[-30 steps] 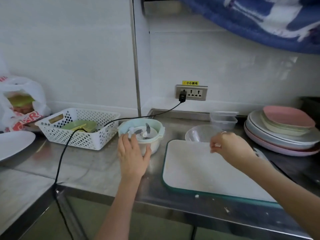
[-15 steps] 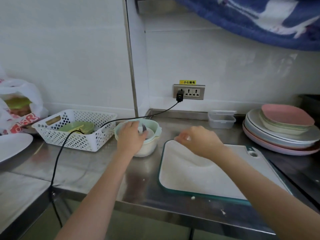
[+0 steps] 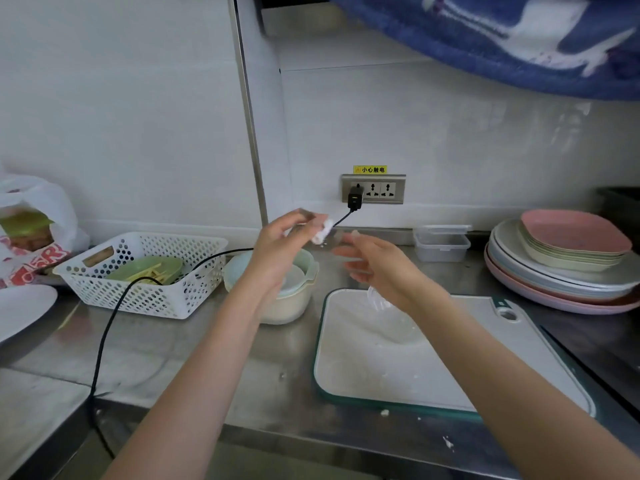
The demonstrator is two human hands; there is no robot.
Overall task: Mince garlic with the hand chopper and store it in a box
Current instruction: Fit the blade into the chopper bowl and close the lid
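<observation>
The hand chopper bowl (image 3: 294, 301), cream with a mint rim, stands on the steel counter left of the cutting board. My left hand (image 3: 280, 247) is raised just above it and pinches a small white piece (image 3: 321, 231), which looks like the chopper's blade unit but is blurred. My right hand (image 3: 381, 271) hovers over the far left corner of the white cutting board (image 3: 450, 358) and grips a clear plastic bowl (image 3: 377, 301), tilted and blurred. The clear storage box (image 3: 441, 244) with its lid sits by the back wall, right of both hands.
A white perforated basket (image 3: 145, 275) with a green dish stands at the left. A black cable (image 3: 104, 341) runs from the wall socket (image 3: 374, 189) across the counter. A stack of plates (image 3: 568, 265) is at the right, a white plate (image 3: 20, 310) at far left.
My left hand went into the chopper bowl and has come up holding the white piece. My right hand reached the clear bowl on the board and lifted it.
</observation>
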